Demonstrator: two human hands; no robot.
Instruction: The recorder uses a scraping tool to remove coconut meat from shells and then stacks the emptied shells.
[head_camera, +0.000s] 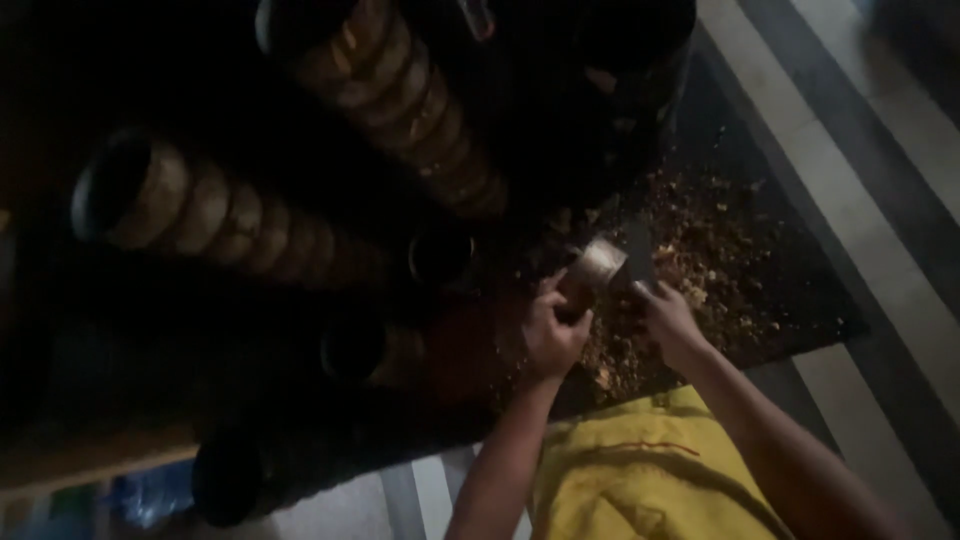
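The scene is dim. My left hand (553, 330) is closed around a small round brownish piece with a pale shiny face (598, 264), held over a dark mat (800, 300). My right hand (668, 318) grips a dark flat blade-like tool (639, 258) that stands upright beside that piece and touches it. Brown chips and scraps (705, 255) are strewn on the mat around and beyond both hands. A yellow cloth (640, 470) lies over my lap below my forearms.
Long stacks of nested round shells or cups (390, 95) (215, 215) lie on their sides to the left and above. Darker stacks (300, 470) sit lower left. Pale striped floor (880, 200) runs along the right.
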